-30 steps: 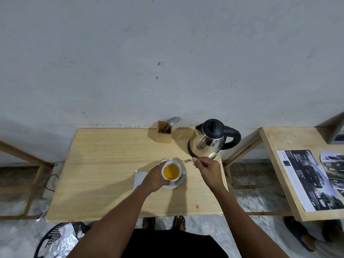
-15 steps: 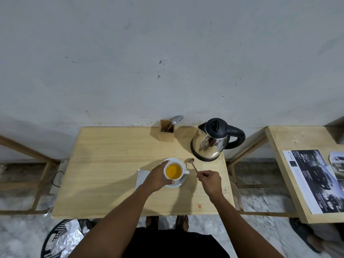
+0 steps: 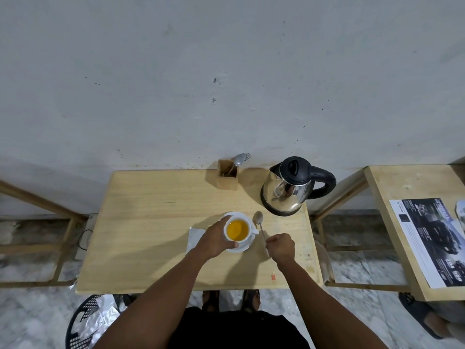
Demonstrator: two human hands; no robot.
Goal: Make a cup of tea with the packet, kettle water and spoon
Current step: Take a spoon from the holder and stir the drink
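White cup (image 3: 237, 230) holds amber-yellow tea; it sits on a white saucer (image 3: 245, 245) near the middle-right of the wooden tabletop (image 3: 156, 222). Left hand (image 3: 216, 239) wraps around the cup's left side, fingers curled onto the rim and wall, gripping it. Spoon (image 3: 260, 229) lies on the tabletop just right of the saucer, bowl pointing far, handle running back toward the near edge. Right hand (image 3: 281, 248) is closed over the near end of the spoon handle, fingers pinched on it; spoon bowl appears to rest flat on the wood. A pale flat packet or napkin (image 3: 195, 238) shows partly under the left wrist, left of the saucer; cannot tell which it is. Steel kettle (image 3: 289, 190) with black lid and handle stands at the far right of the tabletop, apart from the cup. Wooden cutlery holder (image 3: 227, 178) stands at the far edge, left of the kettle, with a fork (image 3: 242, 158) sticking out. A small orange tag (image 3: 272, 276) lies near the near-right edge. A second table (image 3: 412, 187) to the right carries printed sheets (image 3: 432, 238).
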